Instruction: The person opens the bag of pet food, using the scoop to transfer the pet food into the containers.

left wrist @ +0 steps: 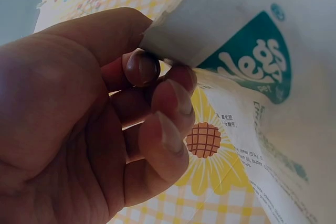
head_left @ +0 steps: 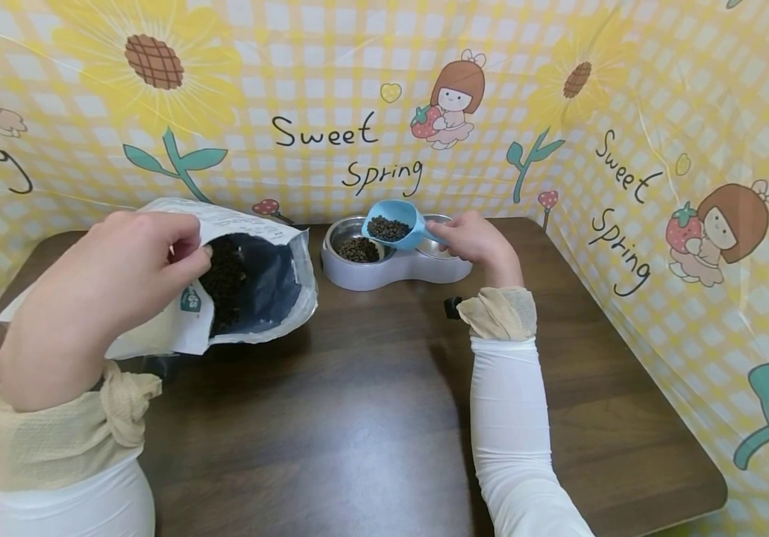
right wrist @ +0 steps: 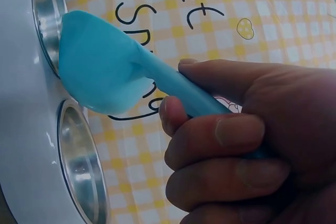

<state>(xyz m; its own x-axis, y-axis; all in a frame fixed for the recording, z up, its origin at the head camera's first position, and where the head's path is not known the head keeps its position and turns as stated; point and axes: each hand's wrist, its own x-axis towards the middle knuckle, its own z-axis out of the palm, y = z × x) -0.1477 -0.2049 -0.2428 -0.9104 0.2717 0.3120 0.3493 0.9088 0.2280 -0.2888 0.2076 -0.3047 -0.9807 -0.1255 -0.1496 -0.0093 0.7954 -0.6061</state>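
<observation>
In the head view my right hand (head_left: 474, 242) holds a blue scoop (head_left: 403, 224) by its handle, fingers curled round it in the right wrist view. Dark kibble (head_left: 389, 228) fills part of the scoop, which is tilted over the left bowl of a pale double pet feeder (head_left: 371, 277). More kibble (head_left: 357, 250) lies in that left metal bowl, while the right bowl (right wrist: 84, 161) shows bare metal. My left hand (head_left: 122, 268) pinches the edge of an opened white pet food bag (left wrist: 247, 30) between thumb and fingers. The bag's dark lining and kibble (head_left: 224, 287) show through its mouth.
A brown wooden table (head_left: 330, 440) carries the feeder near its back edge. Behind and to the right hangs a yellow checked cloth (head_left: 330, 67) with flowers and lettering. A small black object (head_left: 452, 307) sits by the right wrist.
</observation>
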